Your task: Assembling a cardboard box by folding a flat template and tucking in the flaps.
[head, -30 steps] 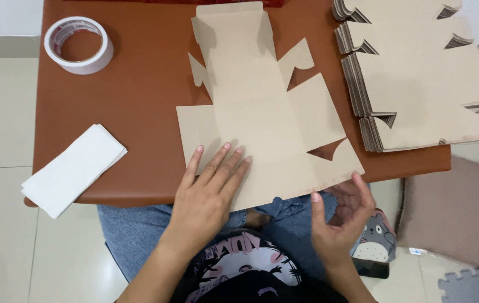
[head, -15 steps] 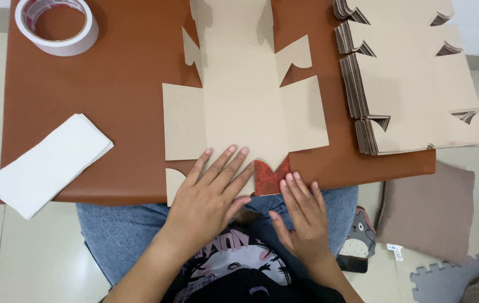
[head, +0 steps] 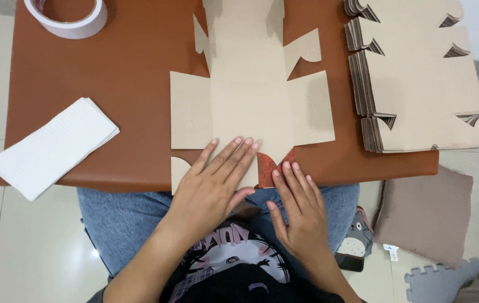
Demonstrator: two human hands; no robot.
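Observation:
A flat die-cut cardboard box blank (head: pixel 250 106) lies on the brown table (head: pixel 110 73), its near end hanging over the front edge. My left hand (head: pixel 217 179) rests palm down with fingers spread on the blank's near panel. My right hand (head: pixel 298 205) presses flat, fingers together, on the near flap at the table's front edge, which seems folded down. Neither hand grips anything.
A stack of several more cardboard blanks (head: pixel 419 78) sits at the right of the table. A roll of white tape (head: pixel 68 17) is at the back left. White folded sheets (head: pixel 54 146) overhang the left front edge. A brown cushion (head: pixel 427 216) lies on the floor.
The blank has slid toward me and squared up on the table. My right hand came in from the side and now presses on the near flap.

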